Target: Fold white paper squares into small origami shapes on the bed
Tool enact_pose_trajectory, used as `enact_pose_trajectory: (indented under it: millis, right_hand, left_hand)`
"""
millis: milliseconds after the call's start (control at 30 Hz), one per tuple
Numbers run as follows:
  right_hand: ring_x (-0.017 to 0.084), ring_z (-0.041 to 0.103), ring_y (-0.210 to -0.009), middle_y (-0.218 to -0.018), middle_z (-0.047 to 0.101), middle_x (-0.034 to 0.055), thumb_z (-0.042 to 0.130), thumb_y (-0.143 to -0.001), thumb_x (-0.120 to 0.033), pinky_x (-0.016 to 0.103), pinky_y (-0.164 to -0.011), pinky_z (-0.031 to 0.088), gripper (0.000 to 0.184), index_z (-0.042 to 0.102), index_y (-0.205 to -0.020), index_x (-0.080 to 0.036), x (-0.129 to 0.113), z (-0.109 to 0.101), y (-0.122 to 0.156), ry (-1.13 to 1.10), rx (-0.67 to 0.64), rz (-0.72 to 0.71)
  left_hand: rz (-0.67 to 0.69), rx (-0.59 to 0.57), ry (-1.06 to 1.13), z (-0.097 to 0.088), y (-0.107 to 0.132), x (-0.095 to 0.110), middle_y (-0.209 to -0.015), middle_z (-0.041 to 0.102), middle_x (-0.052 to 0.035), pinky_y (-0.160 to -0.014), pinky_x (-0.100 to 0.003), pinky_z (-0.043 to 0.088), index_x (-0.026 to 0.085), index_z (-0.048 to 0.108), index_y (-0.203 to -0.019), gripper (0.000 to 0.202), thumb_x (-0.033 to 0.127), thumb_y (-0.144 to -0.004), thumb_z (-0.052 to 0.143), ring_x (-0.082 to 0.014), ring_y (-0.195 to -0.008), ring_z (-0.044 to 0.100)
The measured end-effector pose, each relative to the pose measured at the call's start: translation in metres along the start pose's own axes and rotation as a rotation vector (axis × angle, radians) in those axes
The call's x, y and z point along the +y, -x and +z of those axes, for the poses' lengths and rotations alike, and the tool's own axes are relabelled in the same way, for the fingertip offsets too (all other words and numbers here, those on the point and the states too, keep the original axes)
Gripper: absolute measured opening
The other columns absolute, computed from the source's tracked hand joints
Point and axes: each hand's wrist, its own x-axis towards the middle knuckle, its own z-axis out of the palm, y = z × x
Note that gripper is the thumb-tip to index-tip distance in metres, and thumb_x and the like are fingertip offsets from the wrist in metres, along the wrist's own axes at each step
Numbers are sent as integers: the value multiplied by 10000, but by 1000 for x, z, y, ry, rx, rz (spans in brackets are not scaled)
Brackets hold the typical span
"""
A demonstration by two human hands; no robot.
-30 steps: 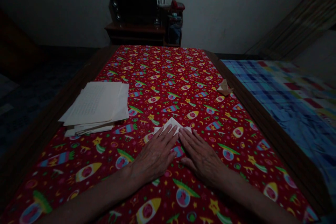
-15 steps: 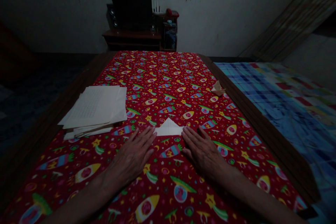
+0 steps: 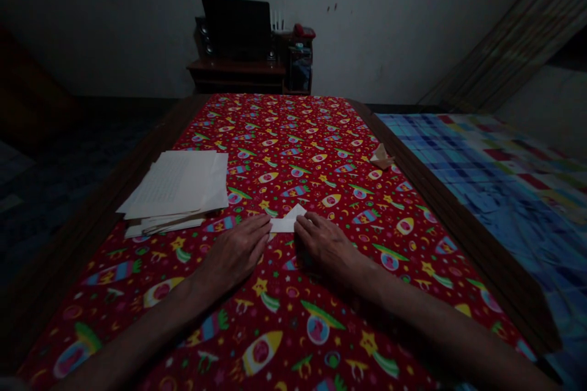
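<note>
A white folded paper (image 3: 284,225) lies on the red cloth in front of me, a long flat strip with a pointed peak rising behind it. At its left end, my left hand (image 3: 244,244) is closed, fingers pressed together on the paper with the thumb tucked near the index finger. My right hand (image 3: 324,243) has its fingers curled over the right part, partly covering the peak and hiding that end. The underside of the paper, beneath my fingertips, is out of sight.
To the left lies a stack of paper sheets (image 3: 183,180). A small folded paper piece (image 3: 380,157) sits near the table's right edge. The patterned red tablecloth (image 3: 316,165) covers the table. Beyond stands a dark monitor (image 3: 236,27); a plaid-covered bed (image 3: 440,171) is at the right.
My right hand has moved left, from the strip's right end to beside the peak, and its fingers have curled. My left hand stays at the left end, its fingers closer together.
</note>
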Motion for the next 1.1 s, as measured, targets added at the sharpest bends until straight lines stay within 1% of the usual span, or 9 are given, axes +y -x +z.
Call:
enact_pose_trajectory:
  millis: [233,400,533,600,667,767,867,967,1100]
  right_hand:
    - [236,512,-1013,-1054,594,135,441,-875,-66,352,-840,480,215,539,-1063,-103,7,7,5,-74,34,46]
    - [219,533,-896,-955,618,100,455,-884,-97,328,-763,486,131,569,-943,-122,9,12,-1,-56,42,78]
    - [199,551,-848,-925,637,86,443,-902,-129,300,-714,479,129,571,-913,-135,16,16,-5,-81,180,92]
    - [186,562,-842,-923,645,86,442,-906,-139,284,-712,476,126,567,-923,-134,19,17,-6,-113,272,95]
    - [178,570,-849,-929,650,91,435,-907,-139,275,-718,475,130,562,-931,-135,19,16,-7,-140,344,73]
    - [180,577,-859,-932,653,102,396,-920,-135,274,-705,473,167,558,-959,-133,15,15,-9,-157,446,28]
    - [178,580,-846,-918,656,97,390,-929,-155,269,-698,471,171,559,-948,-137,11,18,-8,-181,520,25]
    - [168,580,-809,-875,655,87,394,-931,-174,257,-699,461,172,560,-911,-136,10,20,-8,-223,525,49]
    - [180,573,-759,-836,650,79,416,-902,-173,272,-668,428,164,573,-937,-139,7,14,-13,-112,425,191]
  left_hand:
    - [-34,100,98,5,-1,-5,-1142,632,-99,-942,-376,487,127,601,-1132,293,209,-921,415,-203,-1076,568]
    - [-82,180,155,12,-3,-7,-1091,628,-111,-896,-394,498,138,566,-1164,304,205,-912,410,-211,-1016,581]
    - [-201,190,282,15,-7,-1,-1033,595,-121,-779,-344,539,106,428,-1304,454,248,-873,446,-198,-925,597]
    - [-264,145,386,14,-14,7,-976,589,-106,-695,-296,546,89,424,-1297,477,293,-866,446,-170,-825,611]
    - [-323,67,414,13,-23,17,-944,599,-92,-680,-298,533,106,515,-1191,403,334,-870,432,-162,-763,609]
    - [-385,15,315,11,-38,30,-867,638,-92,-747,-334,494,122,613,-946,271,318,-851,452,-199,-803,602]
    - [-459,6,244,13,-49,33,-672,624,-60,-651,-285,460,139,607,-707,230,222,-830,432,-170,-654,575]
    - [-488,4,232,18,-54,33,-530,557,-28,-556,-248,407,147,564,-567,267,185,-798,435,-142,-532,525]
    - [-505,24,227,22,-59,36,-524,564,-36,-538,-242,391,144,578,-559,230,173,-763,475,-148,-534,548]
